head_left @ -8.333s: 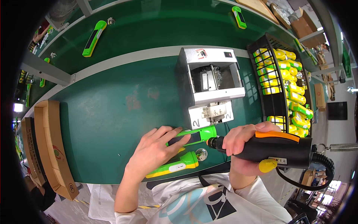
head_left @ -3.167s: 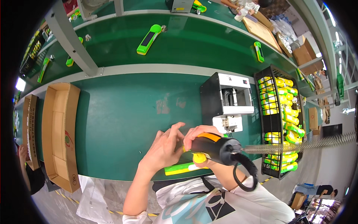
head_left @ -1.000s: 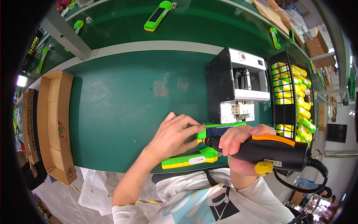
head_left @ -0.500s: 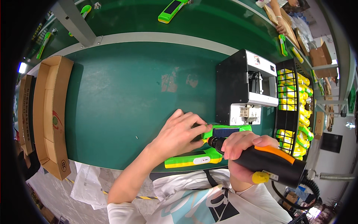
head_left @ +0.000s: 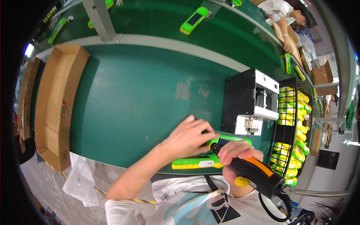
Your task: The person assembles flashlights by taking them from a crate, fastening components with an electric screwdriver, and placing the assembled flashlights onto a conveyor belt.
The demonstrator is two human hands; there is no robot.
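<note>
My right hand (head_left: 240, 152) is wrapped round a black electric screwdriver (head_left: 257, 173) with an orange strip. The tool slants down to the left, its tip at the left end of a green device (head_left: 244, 141) with a dark panel. Fingers of my left hand (head_left: 187, 135) are closed on that same end, beside the tip. The tip's exact contact point is hidden by my fingers. Nearer to me lies a second green and yellow device (head_left: 195, 163) with a white switch plate, below my left hand. A yellow round piece (head_left: 242, 182) shows under my right hand.
A black and white machine (head_left: 249, 101) stands right of my hands. Beyond it, a black wire basket (head_left: 283, 131) holds several yellow-green devices. An open cardboard box (head_left: 62, 108) sits at left. More devices lie on the far green surface (head_left: 150, 22), where another person (head_left: 279, 11) works.
The whole view has shifted, moving the bench rightward and down in the picture. The screwdriver's rear end has swung left and down, so it slants more steeply. Both hands keep their hold.
</note>
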